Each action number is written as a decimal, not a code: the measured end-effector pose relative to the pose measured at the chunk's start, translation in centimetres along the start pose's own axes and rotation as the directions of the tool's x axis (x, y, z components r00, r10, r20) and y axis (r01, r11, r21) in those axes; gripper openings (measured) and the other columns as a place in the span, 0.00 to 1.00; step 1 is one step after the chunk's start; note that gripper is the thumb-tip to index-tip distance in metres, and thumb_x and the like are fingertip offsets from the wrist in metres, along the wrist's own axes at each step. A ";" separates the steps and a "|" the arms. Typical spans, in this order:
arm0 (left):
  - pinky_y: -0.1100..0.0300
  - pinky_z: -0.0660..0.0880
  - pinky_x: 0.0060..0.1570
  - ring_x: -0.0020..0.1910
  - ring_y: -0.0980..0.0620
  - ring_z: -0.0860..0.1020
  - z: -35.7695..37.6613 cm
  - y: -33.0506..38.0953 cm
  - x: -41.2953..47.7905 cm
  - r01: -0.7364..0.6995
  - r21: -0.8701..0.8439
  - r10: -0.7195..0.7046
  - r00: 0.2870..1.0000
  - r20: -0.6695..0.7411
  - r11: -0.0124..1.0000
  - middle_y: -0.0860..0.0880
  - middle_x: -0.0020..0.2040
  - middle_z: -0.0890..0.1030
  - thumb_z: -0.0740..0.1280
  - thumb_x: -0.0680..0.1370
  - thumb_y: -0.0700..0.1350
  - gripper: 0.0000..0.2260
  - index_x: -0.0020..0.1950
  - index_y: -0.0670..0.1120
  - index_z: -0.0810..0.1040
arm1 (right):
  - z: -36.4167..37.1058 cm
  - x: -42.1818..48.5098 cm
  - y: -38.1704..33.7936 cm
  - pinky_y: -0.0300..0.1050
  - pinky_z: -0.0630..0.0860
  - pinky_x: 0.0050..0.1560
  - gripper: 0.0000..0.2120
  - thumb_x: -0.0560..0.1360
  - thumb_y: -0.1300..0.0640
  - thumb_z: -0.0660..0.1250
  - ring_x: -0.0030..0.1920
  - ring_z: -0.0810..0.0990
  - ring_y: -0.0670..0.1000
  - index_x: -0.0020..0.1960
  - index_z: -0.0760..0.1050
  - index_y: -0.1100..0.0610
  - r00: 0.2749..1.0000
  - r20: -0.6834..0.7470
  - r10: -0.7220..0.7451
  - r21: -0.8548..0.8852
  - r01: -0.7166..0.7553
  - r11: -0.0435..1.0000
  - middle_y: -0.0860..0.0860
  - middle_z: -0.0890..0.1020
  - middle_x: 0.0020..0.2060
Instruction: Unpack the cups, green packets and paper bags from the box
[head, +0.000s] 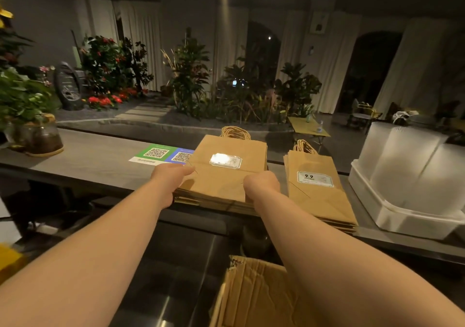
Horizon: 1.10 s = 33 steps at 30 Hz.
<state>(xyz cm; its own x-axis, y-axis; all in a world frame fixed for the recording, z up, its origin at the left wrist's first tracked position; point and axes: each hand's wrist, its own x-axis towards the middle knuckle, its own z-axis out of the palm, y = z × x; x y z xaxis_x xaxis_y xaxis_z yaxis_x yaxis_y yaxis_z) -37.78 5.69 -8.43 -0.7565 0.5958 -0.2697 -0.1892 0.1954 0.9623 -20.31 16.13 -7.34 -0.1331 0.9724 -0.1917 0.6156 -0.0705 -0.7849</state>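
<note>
A flat stack of brown paper bags (226,175) with twine handles lies on the grey counter (95,158). My left hand (171,178) grips its left near edge, and my right hand (261,185) grips its right near edge. A second stack of paper bags (319,198), with a 9.9 label on top, lies just to the right on the counter. The cardboard box (254,294) sits low at the bottom, below my right forearm; its inside is hidden. No cups or green packets show.
A white plastic container (407,175) stands at the counter's right end. QR code stickers (163,154) lie left of the held stack. A potted plant in a glass jar (37,138) stands at the far left. Beyond the counter is an indoor garden.
</note>
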 end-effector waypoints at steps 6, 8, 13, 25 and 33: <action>0.45 0.68 0.74 0.71 0.43 0.70 -4.0 0.2 -1.2 -0.123 0.297 0.009 0.933 0.360 0.947 0.47 0.73 0.71 0.70 0.79 0.38 0.29 0.79 0.50 0.66 | -2.1 -2.2 -0.5 0.42 0.72 0.40 0.17 0.84 0.47 0.60 0.44 0.76 0.52 0.64 0.74 0.59 0.990 0.143 0.016 0.066 -0.026 0.998 0.54 0.78 0.49; 0.44 0.69 0.72 0.71 0.42 0.71 -3.9 0.5 -1.7 -0.211 0.541 -0.010 0.927 0.376 0.814 0.45 0.76 0.68 0.74 0.75 0.37 0.38 0.81 0.53 0.62 | -2.8 -3.4 -0.3 0.47 0.72 0.53 0.18 0.84 0.48 0.62 0.56 0.76 0.55 0.69 0.70 0.56 0.967 0.256 -0.006 0.132 -0.029 0.991 0.54 0.77 0.57; 0.48 0.72 0.66 0.73 0.41 0.69 -2.6 0.3 -3.0 -0.328 0.707 0.122 0.937 0.327 0.627 0.44 0.77 0.68 0.75 0.74 0.35 0.41 0.82 0.51 0.59 | -3.8 -4.3 0.3 0.57 0.66 0.73 0.24 0.83 0.54 0.65 0.75 0.66 0.59 0.77 0.63 0.55 0.943 0.334 -0.011 0.296 -0.094 0.951 0.55 0.68 0.75; 0.47 0.74 0.63 0.68 0.43 0.75 -2.5 -0.1 -2.4 -0.341 0.735 0.204 0.940 0.273 0.586 0.46 0.67 0.78 0.79 0.72 0.40 0.34 0.76 0.50 0.70 | -3.9 -3.4 1.8 0.54 0.72 0.71 0.61 0.73 0.62 0.77 0.73 0.70 0.60 0.81 0.29 0.53 0.894 0.398 -0.204 -0.277 0.329 0.903 0.56 0.67 0.75; 0.48 0.75 0.62 0.67 0.43 0.75 -2.5 -0.3 -2.4 -0.351 0.749 0.229 0.936 0.267 0.561 0.46 0.66 0.79 0.79 0.73 0.40 0.32 0.75 0.49 0.72 | -3.9 -3.4 1.4 0.51 0.74 0.68 0.48 0.74 0.62 0.76 0.70 0.73 0.60 0.82 0.47 0.60 0.913 0.355 -0.199 -0.457 0.355 0.815 0.59 0.71 0.71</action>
<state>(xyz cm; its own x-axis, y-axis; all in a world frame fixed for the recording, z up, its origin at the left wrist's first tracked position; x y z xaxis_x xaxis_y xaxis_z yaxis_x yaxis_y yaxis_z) -37.48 2.31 -8.01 -0.5845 0.8104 -0.0414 0.6285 0.4843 0.6087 -15.96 13.61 -5.47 -0.5196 0.8233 -0.2285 0.8099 0.3894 -0.4387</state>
